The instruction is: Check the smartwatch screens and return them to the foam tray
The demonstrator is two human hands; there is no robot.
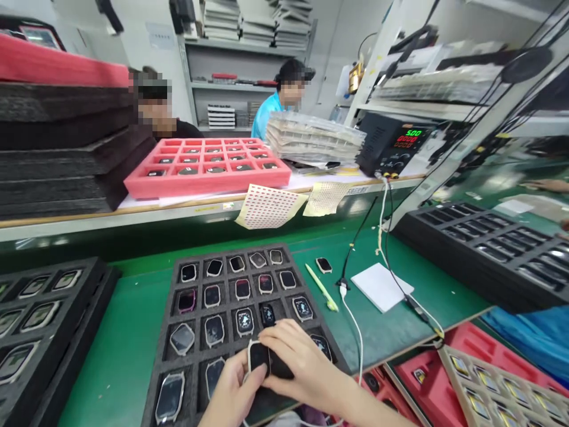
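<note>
- Black foam tray (pixel 199 339): on bench (pixel 128 308), compartments holding seated watches (pixel 242 289).
- Left hand (pixel 236 381): grip closed on held watch (pixel 256 356), over the tray.
- Right hand (pixel 303 360): grip likewise closed on held watch.
- Green pen (pixel 320 286): beside tray.

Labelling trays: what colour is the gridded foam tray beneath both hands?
The gridded foam tray is dark grey, seen in head view.
</note>
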